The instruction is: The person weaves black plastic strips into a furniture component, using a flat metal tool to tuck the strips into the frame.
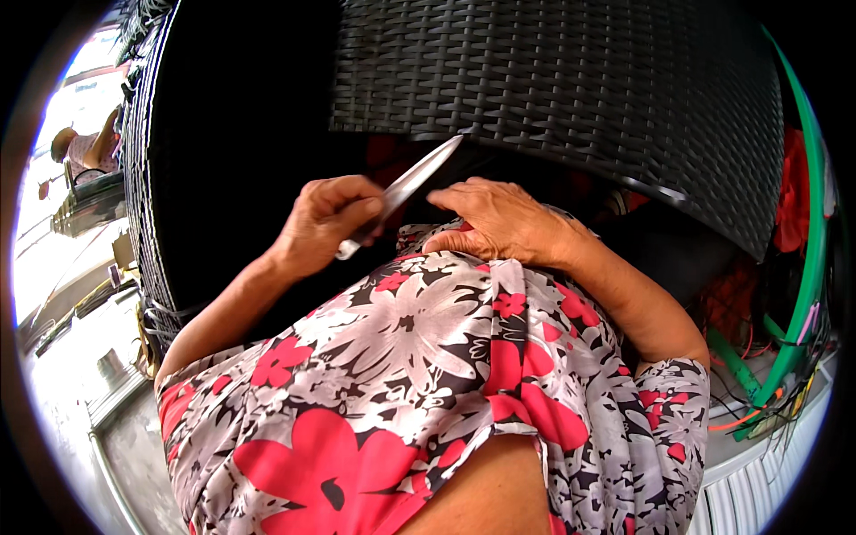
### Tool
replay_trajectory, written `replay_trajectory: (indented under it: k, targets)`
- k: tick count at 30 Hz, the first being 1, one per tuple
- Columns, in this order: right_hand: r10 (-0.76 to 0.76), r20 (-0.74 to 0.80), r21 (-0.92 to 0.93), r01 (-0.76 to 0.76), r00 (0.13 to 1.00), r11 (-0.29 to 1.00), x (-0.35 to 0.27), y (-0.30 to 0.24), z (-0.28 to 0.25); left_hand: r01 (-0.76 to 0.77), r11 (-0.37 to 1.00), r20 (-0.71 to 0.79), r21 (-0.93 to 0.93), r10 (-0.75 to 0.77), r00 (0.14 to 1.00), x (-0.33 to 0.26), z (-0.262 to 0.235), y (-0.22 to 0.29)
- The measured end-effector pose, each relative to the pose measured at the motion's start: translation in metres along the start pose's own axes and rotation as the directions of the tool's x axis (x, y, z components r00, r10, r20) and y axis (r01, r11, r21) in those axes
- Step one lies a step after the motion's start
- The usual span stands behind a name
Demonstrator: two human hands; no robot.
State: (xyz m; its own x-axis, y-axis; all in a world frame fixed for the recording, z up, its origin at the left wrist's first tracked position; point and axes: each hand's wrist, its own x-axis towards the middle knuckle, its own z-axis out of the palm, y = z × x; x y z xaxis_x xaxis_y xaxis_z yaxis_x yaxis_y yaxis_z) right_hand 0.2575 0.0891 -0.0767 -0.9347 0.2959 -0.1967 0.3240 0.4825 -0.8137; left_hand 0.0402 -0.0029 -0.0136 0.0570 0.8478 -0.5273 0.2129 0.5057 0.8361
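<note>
My left hand [334, 218] is closed around a silver, pointed, blade-like metal tool [419, 174]. Its tip points up and to the right, close to the lower edge of a black woven wicker panel [553, 67]. A short, pale end of the tool sticks out below my fist. My right hand [499, 218] rests back-up just right of the tool, thumb apart from the bent fingers, by the top of my flowered shirt front. I see nothing in it, though its palm side is hidden. Both hands are below the panel's edge.
Green bars [810, 205] curve down the right side, near red cloth [792, 201] and tangled cords. More black wicker strands [147, 187] run down the left. Beyond them, at far left, a person [89, 147] is beside some furniture. Dark, unlit space lies left of the panel.
</note>
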Motion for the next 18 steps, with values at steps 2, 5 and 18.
replay_trajectory:
  k: [2, 5, 18]
  targets:
    - [-0.121, -0.241, 0.318, 0.196, 0.963, 0.928, -0.002, 0.005, 0.014, -0.231, 0.97, -0.074, 0.071, 0.236, 0.969, 0.011, 0.032, 0.005]
    - [-0.025, -0.336, 0.638, 0.247, 0.942, 0.729, -0.015, -0.013, -0.007, -0.363, 0.905, -0.06, 0.22, 0.384, 0.921, 0.027, 0.063, 0.007]
    - [0.611, -0.669, 0.591, 0.196, -0.422, 0.782, -0.25, 0.077, -0.037, -0.399, 0.25, 0.102, 0.882, 0.726, 0.68, 0.093, 0.03, -0.018]
